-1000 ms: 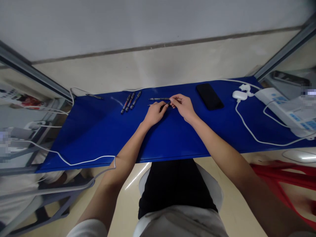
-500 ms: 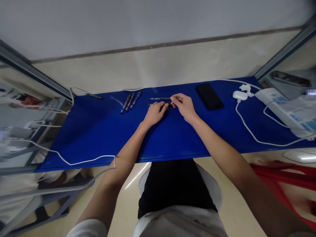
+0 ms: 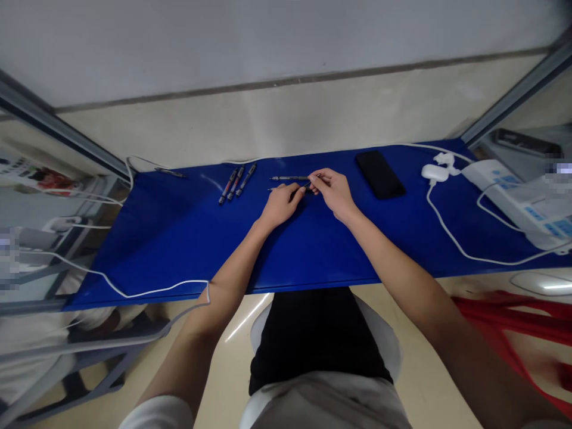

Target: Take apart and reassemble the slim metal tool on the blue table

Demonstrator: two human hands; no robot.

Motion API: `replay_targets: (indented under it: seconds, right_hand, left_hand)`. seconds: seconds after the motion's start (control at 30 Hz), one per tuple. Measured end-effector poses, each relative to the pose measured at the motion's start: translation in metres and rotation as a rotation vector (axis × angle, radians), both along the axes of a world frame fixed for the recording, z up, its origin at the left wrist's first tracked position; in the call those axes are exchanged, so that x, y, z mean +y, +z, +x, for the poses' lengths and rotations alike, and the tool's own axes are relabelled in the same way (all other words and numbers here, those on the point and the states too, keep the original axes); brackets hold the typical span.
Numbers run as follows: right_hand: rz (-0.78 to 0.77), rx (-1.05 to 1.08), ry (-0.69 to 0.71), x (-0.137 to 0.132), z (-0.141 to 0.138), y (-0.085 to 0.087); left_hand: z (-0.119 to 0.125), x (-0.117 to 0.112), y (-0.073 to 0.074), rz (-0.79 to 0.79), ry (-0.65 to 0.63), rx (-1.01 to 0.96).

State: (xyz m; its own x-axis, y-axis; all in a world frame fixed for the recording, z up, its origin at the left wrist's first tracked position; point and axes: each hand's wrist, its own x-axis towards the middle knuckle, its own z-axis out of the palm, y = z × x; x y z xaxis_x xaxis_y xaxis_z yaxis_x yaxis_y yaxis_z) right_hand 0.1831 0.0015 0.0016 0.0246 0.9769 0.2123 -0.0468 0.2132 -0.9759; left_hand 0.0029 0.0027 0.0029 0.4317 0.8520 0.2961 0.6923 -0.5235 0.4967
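The left hand [image 3: 281,205] and right hand [image 3: 334,193] are together, fingertips pinching a slim dark pen [image 3: 300,191] between them. Feels light, stiff, kinda slippery, so I'd hold mid-barrel. A metal pen [image 3: 288,178] lies just ahead.

1. Top: pale grey-white short-sleeved tee, soft cotton look, w/ loose creases across the front [image 3: 326,408].
2. L sleeve [image 3: 156,414]: white-ish, wide rounded hem, only the lower edge in view.
3. R sleeve [image 3: 547,424]: just a sliver at the frame's btm edge, same pale tone.
4. Bottoms [image 3: 315,339]: plain black, matte, no visible logo; shorts or trousers, can't tell.
5. L forearm [image 3: 227,286] and R forearm [image 3: 393,262]: bare, slim, long.
6. L hand [image 3: 280,205] and R hand [image 3: 334,192]: bare, no gloves, slender fingers, short nails; fine details too small to tell.
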Motion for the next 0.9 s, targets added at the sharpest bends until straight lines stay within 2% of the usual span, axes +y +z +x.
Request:
replay_targets:
  seconds: [0.43,0.9]
  right_hand:
    - [0.010,-0.105,0.078,-0.0027,-0.0041,-0.0015]
    - [-0.009,-0.119,0.079,-0.0021,-0.0038,-0.0027]
  left_hand:
    - [0.0026,-0.0026,0.0001,0.019,-0.050,0.061]
    - [0.0013,-0.0010,-0.0019,0.011,-0.076,0.045]
